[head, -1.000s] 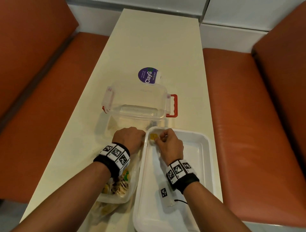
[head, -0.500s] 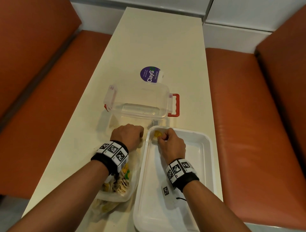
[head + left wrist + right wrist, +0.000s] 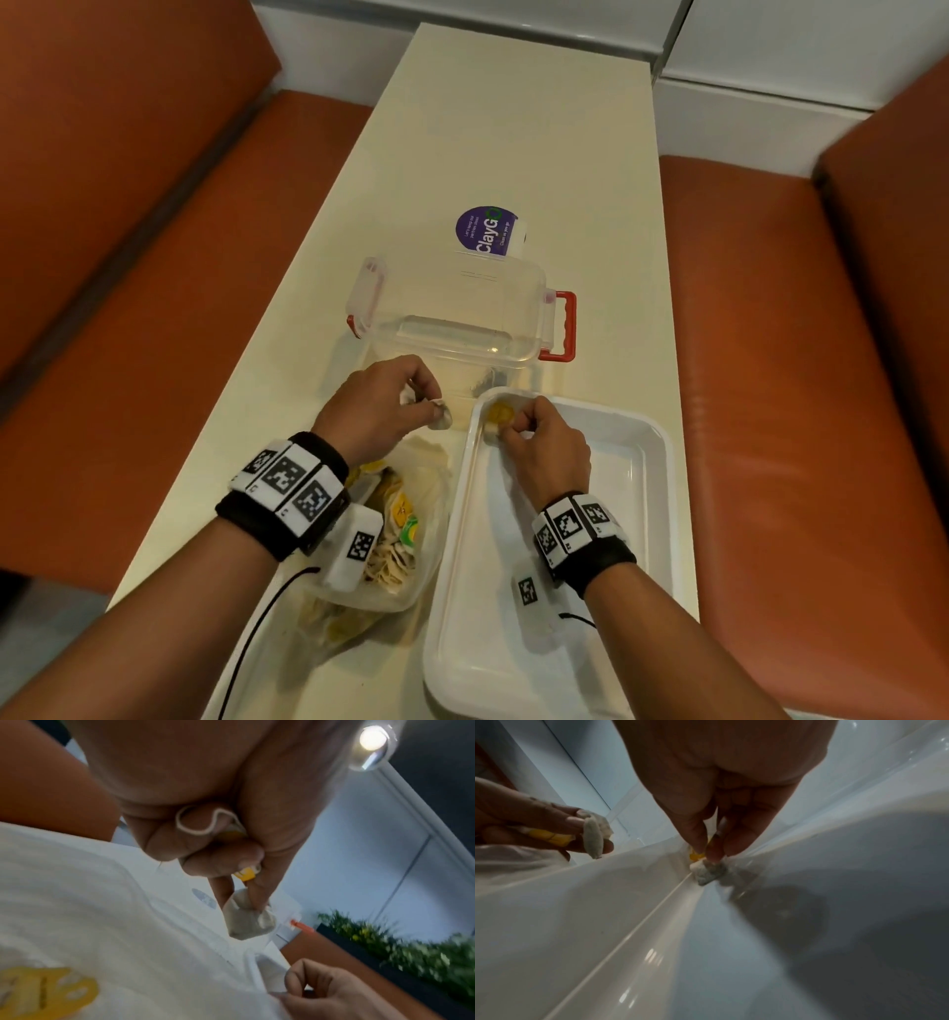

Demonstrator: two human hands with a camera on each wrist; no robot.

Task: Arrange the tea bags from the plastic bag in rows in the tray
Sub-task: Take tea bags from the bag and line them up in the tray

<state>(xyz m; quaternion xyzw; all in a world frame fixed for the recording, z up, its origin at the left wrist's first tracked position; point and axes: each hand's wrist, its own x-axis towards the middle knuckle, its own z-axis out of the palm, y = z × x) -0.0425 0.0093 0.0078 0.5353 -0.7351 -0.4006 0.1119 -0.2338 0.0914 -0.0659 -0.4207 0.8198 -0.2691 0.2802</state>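
Observation:
A white tray (image 3: 652,462) lies on the table at the right. My right hand (image 3: 506,426) pinches a tea bag (image 3: 709,871) with a yellow tag (image 3: 500,411) down in the tray's far left corner. Just left of the tray rim, my left hand (image 3: 436,406) grips another tea bag (image 3: 246,921), its yellow tag (image 3: 245,875) and string tucked under the curled fingers. The clear plastic bag (image 3: 395,545) with several tea bags lies under my left wrist, beside the tray.
A clear box with red latches (image 3: 457,313) stands just beyond both hands, and a purple round sticker (image 3: 485,231) is behind it. Orange bench seats (image 3: 770,385) flank the narrow cream table (image 3: 513,128).
My left hand has lifted slightly and turned, so the tea bag in its fingers now shows. The right hand stays at the tray's far left corner with its tea bag.

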